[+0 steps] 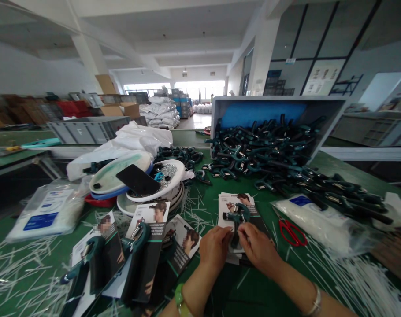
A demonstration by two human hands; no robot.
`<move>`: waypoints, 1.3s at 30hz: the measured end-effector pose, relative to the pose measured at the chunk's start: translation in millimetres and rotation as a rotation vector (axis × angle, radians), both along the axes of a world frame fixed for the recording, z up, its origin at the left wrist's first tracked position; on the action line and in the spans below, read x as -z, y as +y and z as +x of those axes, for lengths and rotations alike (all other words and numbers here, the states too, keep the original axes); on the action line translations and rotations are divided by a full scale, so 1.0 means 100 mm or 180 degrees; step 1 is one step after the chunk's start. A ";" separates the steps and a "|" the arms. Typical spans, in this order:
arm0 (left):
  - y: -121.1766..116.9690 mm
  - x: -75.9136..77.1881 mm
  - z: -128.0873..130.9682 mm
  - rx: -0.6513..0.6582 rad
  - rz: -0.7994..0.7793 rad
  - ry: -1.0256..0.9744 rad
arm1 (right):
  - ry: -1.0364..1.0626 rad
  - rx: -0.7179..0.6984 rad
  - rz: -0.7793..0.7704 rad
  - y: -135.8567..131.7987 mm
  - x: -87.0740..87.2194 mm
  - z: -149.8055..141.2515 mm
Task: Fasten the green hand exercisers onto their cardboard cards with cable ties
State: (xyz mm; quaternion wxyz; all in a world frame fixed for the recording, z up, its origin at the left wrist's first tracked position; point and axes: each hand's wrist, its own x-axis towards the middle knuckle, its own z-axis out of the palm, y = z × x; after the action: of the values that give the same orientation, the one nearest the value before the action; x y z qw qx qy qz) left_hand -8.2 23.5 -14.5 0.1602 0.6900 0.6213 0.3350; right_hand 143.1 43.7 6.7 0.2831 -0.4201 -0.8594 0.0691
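Observation:
A dark green adjustable hand grip strengthener (pixel 239 212) lies on a printed backing card (pixel 224 203), which tops a small stack of cards. Over its handles my left hand (pixel 217 244) is closed, thumb and fingers pinched at a thin white bit that looks like a zip tie. My right hand (pixel 258 246) is also pinched shut, close against the left fingertips; what sits in its fingers is hidden. To the left, several cards with hand grips on them overlap, among them a carded hand grip (pixel 136 253) and another hand grip (pixel 96 262).
A grey crate (pixel 332 105) lies tipped, hand grips spilling out. Red scissors (pixel 291 232) and a bag of zip ties (pixel 326 222) are at right; loose zip ties (pixel 362 277) lie around. At left are a phone (pixel 138 179) on a parts tray (pixel 174 169) and another bag (pixel 50 209).

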 end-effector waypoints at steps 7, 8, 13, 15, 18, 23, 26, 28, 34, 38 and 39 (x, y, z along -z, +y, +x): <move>0.00 0.02 -0.03 -0.0036 0.0016 0.0065 | 0.0833 0.0215 -0.0650 0.05 0.00 -0.11; -0.01 0.01 -0.03 -0.0049 0.0024 0.0108 | 0.0867 0.0176 -0.0680 0.05 -0.01 -0.10; -0.02 -0.07 -0.01 -0.0105 0.0024 0.0542 | 0.1075 0.0068 -0.0550 -0.01 0.02 -0.07; -0.03 -0.10 -0.01 -0.0122 -0.0002 0.0693 | 0.1119 0.0089 -0.0531 -0.03 0.05 -0.07; -0.02 -0.11 -0.02 -0.0157 -0.0047 0.0831 | 0.1132 0.0138 -0.0503 -0.03 0.07 -0.06; -0.01 -0.12 -0.02 -0.0194 -0.0094 0.0852 | 0.1090 0.0125 -0.0478 0.00 0.06 -0.05; -0.01 -0.13 -0.01 -0.0163 -0.0076 0.0799 | 0.1077 0.0135 -0.0519 0.00 0.05 -0.06; -0.01 -0.12 -0.01 -0.0106 -0.0020 0.0738 | 0.1065 0.0131 -0.0579 0.00 0.03 -0.06; -0.01 -0.02 -0.02 0.0058 0.0209 0.0085 | 0.0952 0.0041 -0.0613 0.04 -0.02 -0.07; -0.02 0.01 -0.01 0.0277 0.0341 -0.0475 | 0.0937 0.0110 -0.0870 0.07 -0.02 -0.04; -0.02 0.00 -0.01 0.0277 0.0341 -0.0531 | 0.1003 0.0093 -0.1024 0.07 -0.02 -0.02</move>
State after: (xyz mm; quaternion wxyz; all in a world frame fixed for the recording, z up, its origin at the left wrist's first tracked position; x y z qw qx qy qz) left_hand -8.8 21.2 -15.0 0.1887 0.6937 0.5564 0.4168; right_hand 140.7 50.5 8.4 0.3442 -0.4563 -0.7763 0.2659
